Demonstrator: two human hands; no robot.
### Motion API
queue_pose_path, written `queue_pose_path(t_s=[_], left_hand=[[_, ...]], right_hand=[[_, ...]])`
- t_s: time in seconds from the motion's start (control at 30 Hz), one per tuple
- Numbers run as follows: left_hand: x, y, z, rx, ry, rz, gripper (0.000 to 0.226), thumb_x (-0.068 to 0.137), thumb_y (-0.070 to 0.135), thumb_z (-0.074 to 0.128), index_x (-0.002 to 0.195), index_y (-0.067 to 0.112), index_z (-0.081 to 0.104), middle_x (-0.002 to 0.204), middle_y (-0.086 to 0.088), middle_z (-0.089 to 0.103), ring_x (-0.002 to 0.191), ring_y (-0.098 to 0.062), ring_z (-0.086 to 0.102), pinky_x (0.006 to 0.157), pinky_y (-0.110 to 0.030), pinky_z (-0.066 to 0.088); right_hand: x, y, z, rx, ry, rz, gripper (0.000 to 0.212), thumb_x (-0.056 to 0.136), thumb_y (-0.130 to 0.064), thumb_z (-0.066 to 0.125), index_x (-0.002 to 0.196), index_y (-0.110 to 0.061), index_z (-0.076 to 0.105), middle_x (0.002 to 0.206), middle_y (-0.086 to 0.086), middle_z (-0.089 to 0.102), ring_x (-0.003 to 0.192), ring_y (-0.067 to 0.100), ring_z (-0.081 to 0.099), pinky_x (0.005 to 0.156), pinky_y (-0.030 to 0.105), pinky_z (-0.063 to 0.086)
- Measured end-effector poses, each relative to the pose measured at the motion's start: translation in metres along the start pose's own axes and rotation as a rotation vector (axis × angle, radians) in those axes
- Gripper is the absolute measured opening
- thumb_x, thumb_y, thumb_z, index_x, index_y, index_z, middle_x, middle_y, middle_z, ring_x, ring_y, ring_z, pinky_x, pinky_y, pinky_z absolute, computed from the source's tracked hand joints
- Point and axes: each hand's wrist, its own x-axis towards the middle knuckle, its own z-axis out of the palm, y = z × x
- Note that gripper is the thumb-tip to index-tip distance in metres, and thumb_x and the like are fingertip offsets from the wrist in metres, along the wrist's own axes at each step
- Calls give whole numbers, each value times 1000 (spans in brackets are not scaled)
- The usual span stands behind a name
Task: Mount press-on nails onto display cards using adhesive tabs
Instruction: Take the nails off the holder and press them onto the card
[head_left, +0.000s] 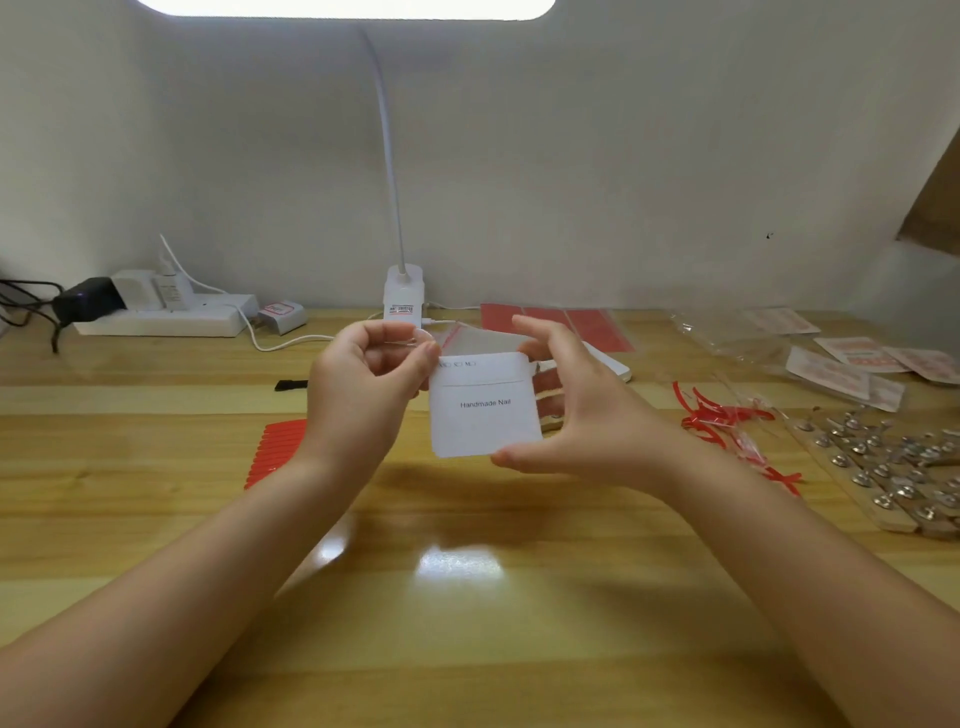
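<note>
- You sit at a wooden table (467, 597) set against a pale wall, with a white clip lamp (403, 291) on a bent neck standing at the far edge and its glare reflected on the wood in front of you.
- Your left hand (366, 387) is raised above the table with its fingers curled, pinching the top left corner of a white display card (483, 415) printed "Handmade Nail".
- Your right hand (576, 415) cups the card's right side: the thumb sits at the lower edge, the fingers spread behind it, and the forefinger is lifted over the top.
- A clear sleeve with a red strip (483, 338) rises behind the card's top edge; it looks like a bag around the card, though the blur leaves that unsure.
- A row of red press-on nails (275, 452) lies on the table, partly hidden by your left wrist.
- Red peeled strips (727, 421) lie scattered to your right, near wooden sticks carrying silvery nails (883, 467).
- A white power strip (161, 312) sits far left.
</note>
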Motion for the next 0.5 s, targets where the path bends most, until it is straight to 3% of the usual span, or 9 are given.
queue_pose_path(t_s=[0.1, 0.2, 0.27, 0.37, 0.43, 0.5], left_hand=[[2, 1, -1, -28, 24, 3, 16, 83, 14, 74, 94, 16, 62, 75, 7, 74, 70, -7, 70, 60, -15, 51], [3, 4, -2, -43, 40, 10, 18, 83, 16, 76, 96, 16, 63, 77, 4, 74, 74, -11, 71, 64, -19, 53], [1, 6, 0, -41, 38, 34, 18, 83, 15, 75, 96, 15, 63, 77, 5, 74, 73, -10, 71, 64, -18, 53], [-5, 9, 4, -25, 10, 94, 16, 84, 12, 74, 95, 16, 63, 76, 6, 73, 70, -8, 70, 63, -16, 52], [-8, 10, 6, -15, -16, 127, 16, 84, 11, 73, 95, 15, 62, 75, 6, 73, 69, -8, 68, 63, -16, 52], [-9, 11, 7, -18, -29, 144, 16, 85, 10, 73, 96, 14, 62, 75, 5, 72, 67, -8, 67, 63, -17, 51]], right_hand=[[-1, -5, 4, 273, -21, 103, 121, 63, -6, 88, 152, -35, 10, 123, -19, 45, 97, 3, 67, 86, 29, 57], [-2, -6, 4, 549, -64, 198, 124, 57, -7, 88, 153, -29, 12, 129, -7, 55, 105, 10, 67, 95, 36, 53], [-1, -8, 3, 753, -136, 199, 90, 66, -5, 82, 143, -13, 36, 124, 6, 66, 106, 20, 68, 91, 35, 55], [0, -13, 7, 855, -169, 217, 34, 86, -5, 68, 119, -10, 60, 111, 10, 71, 99, 24, 70, 71, 34, 59], [-1, -11, 10, 832, -112, 229, 23, 90, 0, 61, 109, -13, 64, 96, 4, 74, 88, 21, 72, 61, 34, 58], [-1, -11, 10, 801, -30, 212, 25, 90, 3, 59, 103, -17, 64, 86, -3, 75, 80, 18, 73, 55, 32, 57]])
